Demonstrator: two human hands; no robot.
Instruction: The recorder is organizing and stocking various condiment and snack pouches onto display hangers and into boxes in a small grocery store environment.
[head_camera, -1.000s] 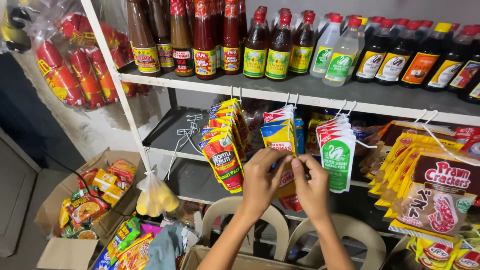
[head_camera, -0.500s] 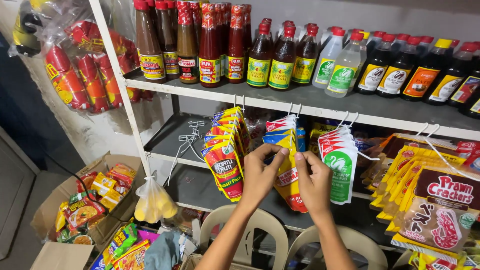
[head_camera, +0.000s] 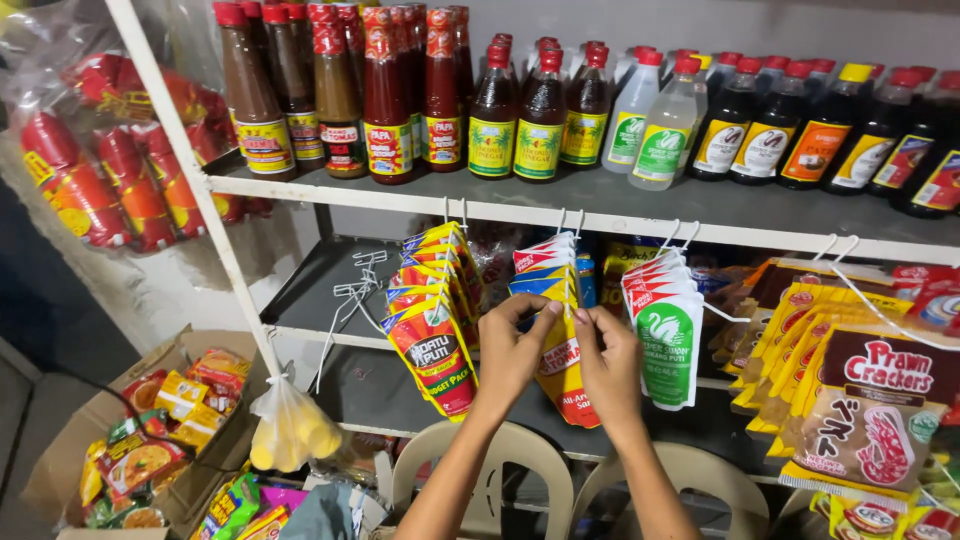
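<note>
My left hand (head_camera: 512, 352) and my right hand (head_camera: 610, 366) both grip the top of a yellow and red sauce pouch (head_camera: 566, 372). It hangs in front of a bunch of like pouches (head_camera: 545, 262) on a white wire hook under the upper shelf (head_camera: 600, 212). The fingers pinch the pouch's upper edge near the wire. A bunch of yellow-red pouches (head_camera: 432, 305) hangs just left of my left hand. White and green pouches (head_camera: 667, 325) hang just right of my right hand.
Sauce, vinegar and soy bottles (head_camera: 520, 100) line the upper shelf. Cracker packets (head_camera: 872, 400) hang at the right. An empty wire hook (head_camera: 352, 290) hangs at the left. Below stand plastic chairs (head_camera: 520, 465), a bag of yellow balls (head_camera: 292, 432) and a cardboard box (head_camera: 150, 430) of snacks.
Both hands have risen a little and closed together on the top of the yellow and red pouch near its hook. The view has shifted slightly.
</note>
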